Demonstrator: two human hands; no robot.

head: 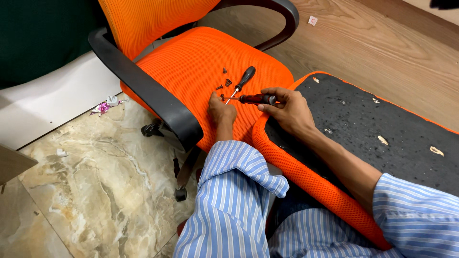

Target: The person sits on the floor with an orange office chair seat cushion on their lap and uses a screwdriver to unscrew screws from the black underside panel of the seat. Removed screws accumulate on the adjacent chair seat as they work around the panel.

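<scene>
On the orange seat (191, 62), the right hand (287, 111) is wrapped around a dark red screwdriver (251, 99), whose shaft runs leftward from that grip toward the left hand (221, 112). Left fingers pinch close at the tip, apparently on a small screw, though I cannot tell for sure. Just beyond the tip lie loose screws (224, 82) and a black screwdriver (245, 79), nearer the left hand.

sleeves: blue-and-white striped shirt, rolled up | hands (282, 111): bare, no rings visible
</scene>
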